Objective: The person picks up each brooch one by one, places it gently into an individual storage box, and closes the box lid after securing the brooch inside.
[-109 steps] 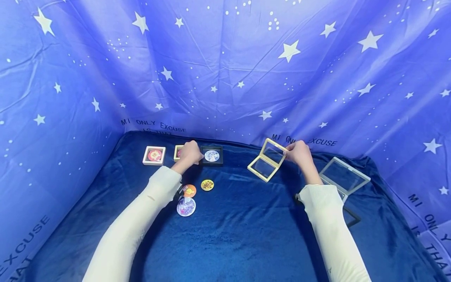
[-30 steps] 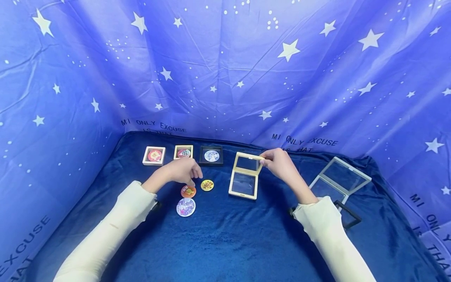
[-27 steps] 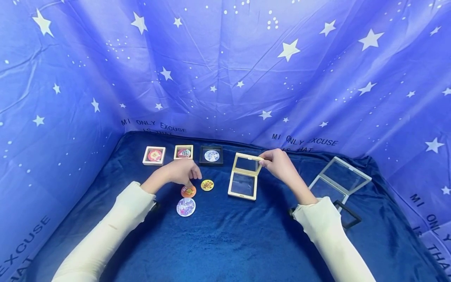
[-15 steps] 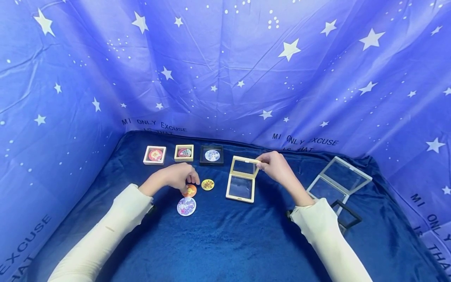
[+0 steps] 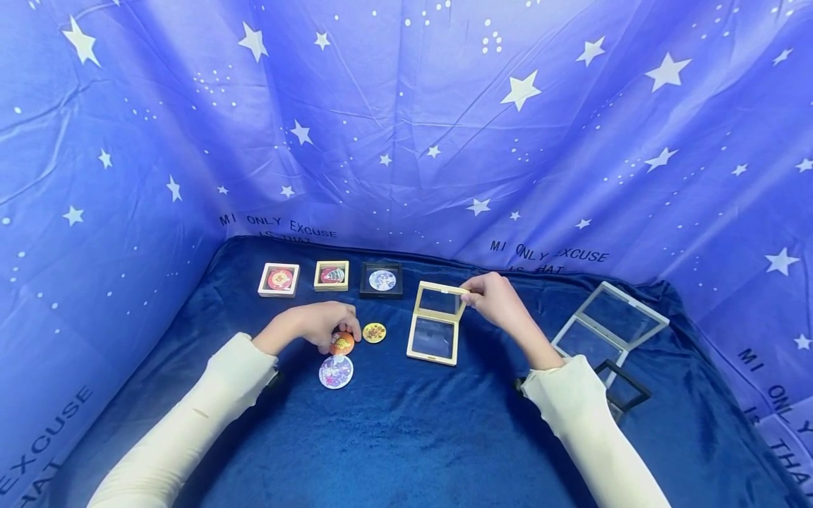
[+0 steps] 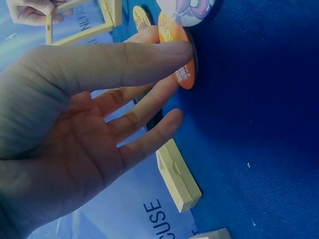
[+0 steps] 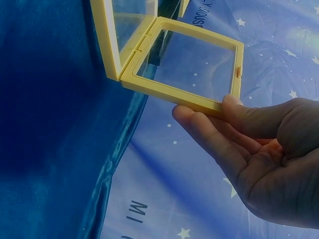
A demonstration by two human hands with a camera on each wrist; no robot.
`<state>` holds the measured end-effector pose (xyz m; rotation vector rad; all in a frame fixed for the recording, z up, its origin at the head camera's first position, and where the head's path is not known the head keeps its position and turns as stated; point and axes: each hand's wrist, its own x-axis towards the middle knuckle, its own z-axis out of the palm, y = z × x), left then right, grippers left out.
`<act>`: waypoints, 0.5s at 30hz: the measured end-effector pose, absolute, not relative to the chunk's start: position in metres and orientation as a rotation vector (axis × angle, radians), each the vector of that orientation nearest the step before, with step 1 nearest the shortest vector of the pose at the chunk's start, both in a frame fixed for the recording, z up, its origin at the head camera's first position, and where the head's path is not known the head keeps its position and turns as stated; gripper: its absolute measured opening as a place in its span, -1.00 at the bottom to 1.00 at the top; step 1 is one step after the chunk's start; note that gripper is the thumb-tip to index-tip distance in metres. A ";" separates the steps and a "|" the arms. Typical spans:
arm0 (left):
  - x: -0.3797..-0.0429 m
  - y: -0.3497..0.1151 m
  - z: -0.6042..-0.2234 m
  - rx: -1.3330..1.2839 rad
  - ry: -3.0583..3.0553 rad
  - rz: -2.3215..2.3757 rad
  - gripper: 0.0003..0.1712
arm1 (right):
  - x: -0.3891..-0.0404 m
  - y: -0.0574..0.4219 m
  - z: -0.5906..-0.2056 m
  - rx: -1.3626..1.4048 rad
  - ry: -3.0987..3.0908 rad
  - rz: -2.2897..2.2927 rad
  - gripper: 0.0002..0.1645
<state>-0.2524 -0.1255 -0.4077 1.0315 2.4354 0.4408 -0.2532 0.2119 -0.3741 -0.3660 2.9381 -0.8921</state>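
Note:
My left hand [image 5: 327, 326] has its thumb and fingers at opposite edges of a round orange pin badge [image 5: 343, 343], pinching it low over the cloth. In the left wrist view the thumb overlaps part of the orange badge [image 6: 185, 74]. A purple-and-white badge [image 5: 335, 372] lies just in front of it, and a smaller yellow badge [image 5: 375, 333] to its right. My right hand [image 5: 494, 300] grips the upper right corner of a cream hinged display frame [image 5: 432, 363], which is unfolded with clear film in both halves. In the right wrist view, thumb and fingers pinch the frame's edge [image 7: 199, 102].
Along the back stand a white frame [image 5: 262, 291], a cream frame [image 5: 331, 288] and a black frame [image 5: 382, 293], each with a round badge inside. At right lie an unfolded whitish frame [image 5: 619, 331] and a black frame [image 5: 635, 402]. Starry curtains [image 5: 406, 141] enclose the blue cloth [image 5: 406, 437].
My left hand has come from the back row down to the orange badge and closed on it. My right hand has brought the unfolded cream frame leftward and nearer.

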 end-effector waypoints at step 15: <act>-0.251 -0.128 -0.417 1.067 2.499 0.569 -0.44 | -0.256 0.210 -0.379 -0.364 2.927 -0.881 -0.80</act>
